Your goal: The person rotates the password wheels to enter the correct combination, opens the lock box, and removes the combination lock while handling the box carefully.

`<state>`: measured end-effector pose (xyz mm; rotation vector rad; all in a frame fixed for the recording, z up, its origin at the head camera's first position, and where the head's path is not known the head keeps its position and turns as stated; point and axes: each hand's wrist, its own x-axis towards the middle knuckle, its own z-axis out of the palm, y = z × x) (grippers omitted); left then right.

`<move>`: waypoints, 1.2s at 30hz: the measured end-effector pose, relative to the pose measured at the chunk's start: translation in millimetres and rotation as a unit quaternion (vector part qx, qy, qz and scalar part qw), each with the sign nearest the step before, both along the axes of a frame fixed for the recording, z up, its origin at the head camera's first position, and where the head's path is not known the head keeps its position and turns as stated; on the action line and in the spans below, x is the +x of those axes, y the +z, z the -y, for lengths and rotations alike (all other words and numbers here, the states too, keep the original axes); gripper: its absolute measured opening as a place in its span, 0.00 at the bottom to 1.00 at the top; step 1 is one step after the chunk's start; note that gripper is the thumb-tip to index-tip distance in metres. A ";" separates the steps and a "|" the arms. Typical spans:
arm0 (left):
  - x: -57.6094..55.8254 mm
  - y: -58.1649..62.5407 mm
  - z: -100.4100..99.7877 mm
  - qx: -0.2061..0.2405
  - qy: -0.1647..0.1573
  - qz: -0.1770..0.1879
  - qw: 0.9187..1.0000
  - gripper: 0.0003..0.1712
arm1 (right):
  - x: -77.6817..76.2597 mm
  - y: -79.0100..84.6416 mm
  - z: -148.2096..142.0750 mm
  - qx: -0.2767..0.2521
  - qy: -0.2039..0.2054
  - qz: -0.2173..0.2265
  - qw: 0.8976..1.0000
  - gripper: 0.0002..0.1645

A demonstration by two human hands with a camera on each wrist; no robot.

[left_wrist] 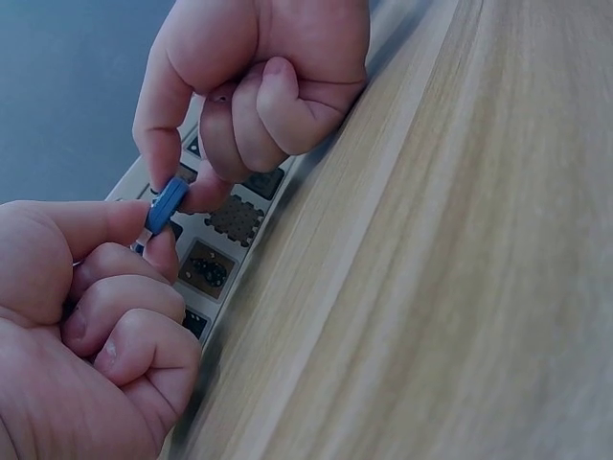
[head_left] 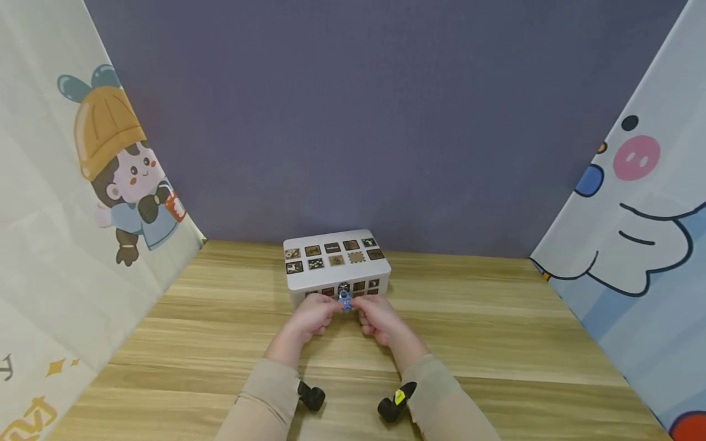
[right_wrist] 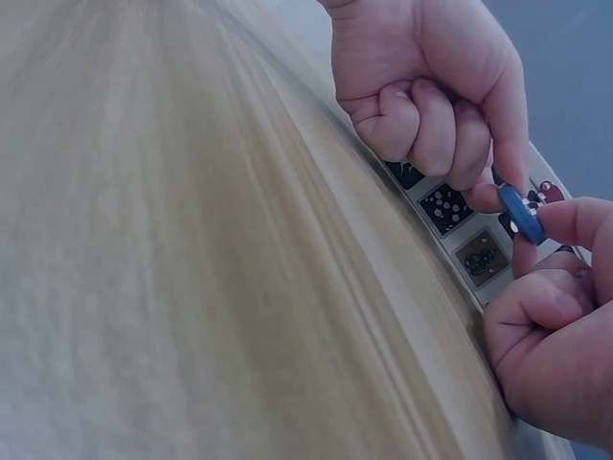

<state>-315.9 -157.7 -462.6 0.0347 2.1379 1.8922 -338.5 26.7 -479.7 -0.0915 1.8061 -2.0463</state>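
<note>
A white box (head_left: 317,282) with small dark picture squares on its lid and front stands toward the back of the table. At the middle of its front is a dark metal clasp (head_left: 344,286). Just below the clasp sits a small blue padlock (head_left: 345,301), pinched from both sides. My left hand (head_left: 314,316) holds its left side between thumb and index finger, the other fingers curled in. From the right, my right hand (head_left: 379,315) pinches it the same way. The wrist views show the padlock's blue body (left_wrist: 169,204) between the fingertips, which hide part of it.
The wood-grain table (head_left: 485,343) runs back to a dark grey-blue partition (head_left: 386,122). Cartoon-printed white panels stand at the left (head_left: 44,202) and right (head_left: 678,245). A black wrist device (head_left: 312,398) sticks out from the left sleeve, another (head_left: 393,407) from the right.
</note>
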 end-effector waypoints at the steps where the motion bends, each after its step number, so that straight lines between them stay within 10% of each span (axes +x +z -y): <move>1: 0.2 -0.1 -0.1 0.000 0.000 0.000 1.000 0.14 | 0.1 -0.3 0.2 -0.002 -0.001 0.001 1.000 0.07; 36: -1.1 -3.3 0.4 -0.006 -0.004 -0.007 1.000 0.17 | -0.2 -0.9 3.8 0.019 -0.019 0.007 1.000 0.10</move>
